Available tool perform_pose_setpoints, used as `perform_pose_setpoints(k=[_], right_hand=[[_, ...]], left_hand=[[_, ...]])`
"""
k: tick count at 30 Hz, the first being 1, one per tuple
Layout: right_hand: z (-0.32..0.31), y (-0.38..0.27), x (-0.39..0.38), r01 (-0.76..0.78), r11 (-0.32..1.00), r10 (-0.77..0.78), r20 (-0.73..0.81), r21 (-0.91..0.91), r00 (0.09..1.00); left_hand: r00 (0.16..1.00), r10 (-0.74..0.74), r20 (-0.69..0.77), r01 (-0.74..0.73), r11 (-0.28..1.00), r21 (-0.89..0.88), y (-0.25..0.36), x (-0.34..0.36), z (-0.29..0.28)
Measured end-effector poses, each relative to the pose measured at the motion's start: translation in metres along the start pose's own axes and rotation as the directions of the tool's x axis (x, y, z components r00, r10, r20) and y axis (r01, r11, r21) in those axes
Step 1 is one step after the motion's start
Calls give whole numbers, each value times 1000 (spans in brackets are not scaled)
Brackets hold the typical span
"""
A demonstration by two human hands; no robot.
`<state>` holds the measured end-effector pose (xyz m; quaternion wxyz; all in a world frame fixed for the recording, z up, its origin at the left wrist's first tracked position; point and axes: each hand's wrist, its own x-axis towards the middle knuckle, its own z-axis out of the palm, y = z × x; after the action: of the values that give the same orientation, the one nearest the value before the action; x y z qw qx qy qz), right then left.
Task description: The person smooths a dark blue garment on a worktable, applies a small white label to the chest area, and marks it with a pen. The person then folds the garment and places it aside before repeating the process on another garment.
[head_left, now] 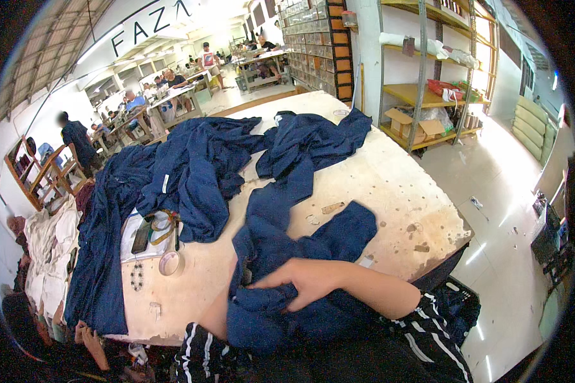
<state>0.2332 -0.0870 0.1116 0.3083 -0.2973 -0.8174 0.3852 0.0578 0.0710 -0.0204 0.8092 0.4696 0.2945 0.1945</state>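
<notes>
A dark navy garment (pixel 271 322) lies bunched at the table's near edge, its sleeve-like parts spread over the tabletop. My right hand (pixel 303 281) reaches across from the right and grips a fold of it between thumb and fingers. From the lower middle comes my left forearm (pixel 214 315) in a black-and-white striped sleeve; the left hand is hidden in the cloth. Beyond lie more navy garments, one heap (pixel 198 159) at the middle left with a small white label and another (pixel 306 143) at the far side.
On the pale, stained table (pixel 409 198) are a tape roll (pixel 162 270), a dark phone-like object (pixel 142 236) and a beaded string (pixel 136 277). Another person's hands (pixel 91 345) show at lower left. Shelving (pixel 421 76) stands at right, a black crate (pixel 469 300) below the table's right edge.
</notes>
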Motion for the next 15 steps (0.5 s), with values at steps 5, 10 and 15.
perform_pose_setpoints(k=[5, 10, 15], right_hand=[[-8, 5, -2, -347, 766, 69, -467, -541, 881], [9, 59, -57, -521, 817, 457, -274, -247, 846], [-20, 25, -246, -862, 424, 832, -257, -279, 492]], left_hand=[[946, -104, 307, -110, 788, 606, 14, -4, 15], [957, 32, 290, -233, 680, 695, 33, -5, 55], [973, 134, 190, -232, 582, 779, 50, -10, 9]])
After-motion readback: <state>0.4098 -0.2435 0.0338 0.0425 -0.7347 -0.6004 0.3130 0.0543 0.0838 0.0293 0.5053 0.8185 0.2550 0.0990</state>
